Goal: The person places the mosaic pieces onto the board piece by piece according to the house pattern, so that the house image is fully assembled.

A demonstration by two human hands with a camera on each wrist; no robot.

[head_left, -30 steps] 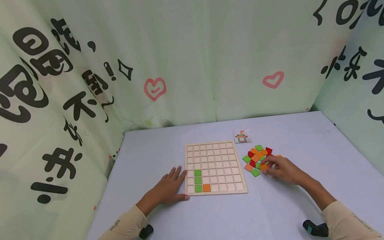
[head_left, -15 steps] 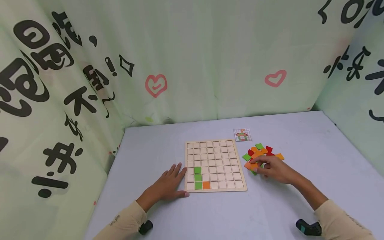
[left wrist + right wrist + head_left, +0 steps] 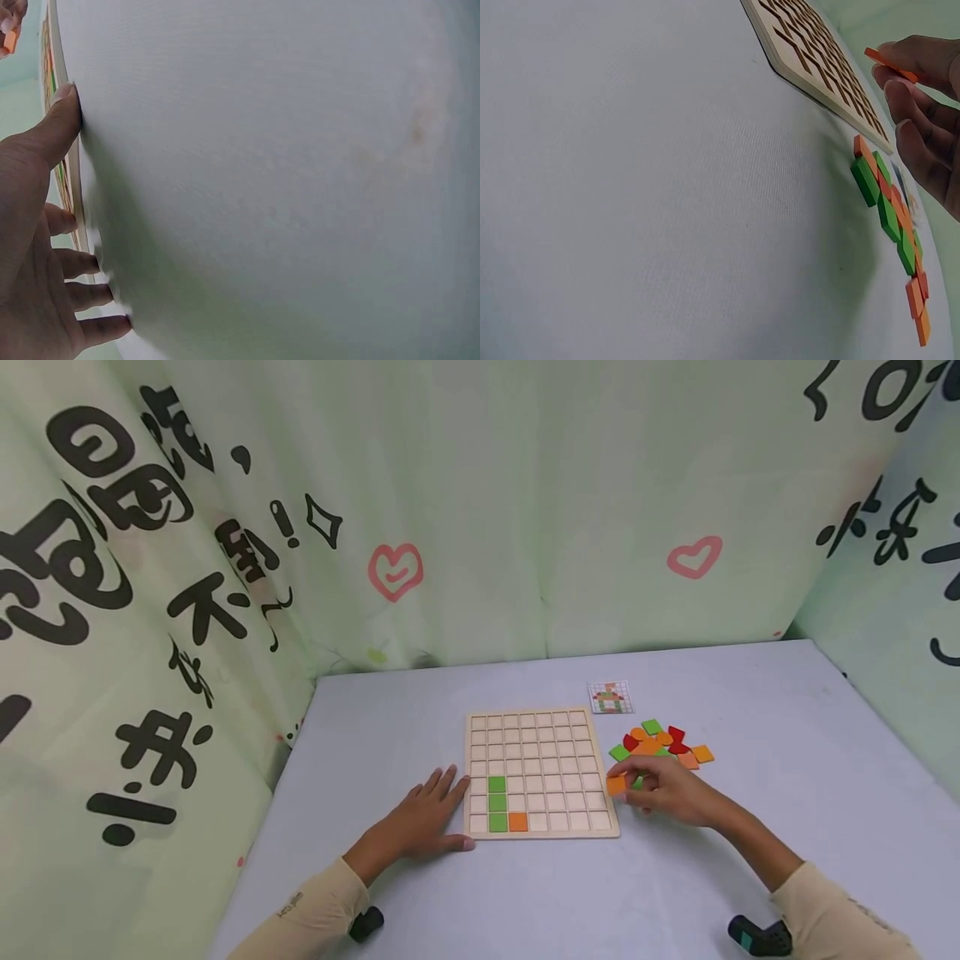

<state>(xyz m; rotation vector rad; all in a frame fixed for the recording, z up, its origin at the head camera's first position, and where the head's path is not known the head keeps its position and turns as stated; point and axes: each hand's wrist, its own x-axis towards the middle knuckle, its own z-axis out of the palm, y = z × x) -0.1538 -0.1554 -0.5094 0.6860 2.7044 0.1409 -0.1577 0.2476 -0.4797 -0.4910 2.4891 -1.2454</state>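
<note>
A wooden grid board (image 3: 558, 768) lies mid-table. In its lower left cells sit a column of green square tiles (image 3: 497, 803) and one orange square tile (image 3: 517, 822) beside the lowest. My left hand (image 3: 420, 818) rests at the board's left edge, fingers spread, thumb at the lower corner. Pinched between thumb and fingers of my right hand (image 3: 671, 789) is another orange tile (image 3: 617, 785), raised at the board's right edge; the right wrist view shows this tile (image 3: 891, 65) nearly edge-on. Behind that hand spreads a pile of coloured tiles (image 3: 645, 747), partly hidden by it.
A small picture card (image 3: 610, 697) printed with a gridded tile figure lies beyond the board's upper right corner. The white table (image 3: 375, 718) meets a pale green curtain (image 3: 480, 510) at the back and sides.
My right hand has moved left from the pile, carrying the orange tile to the board's right edge. My left hand has stayed at the board's left edge.
</note>
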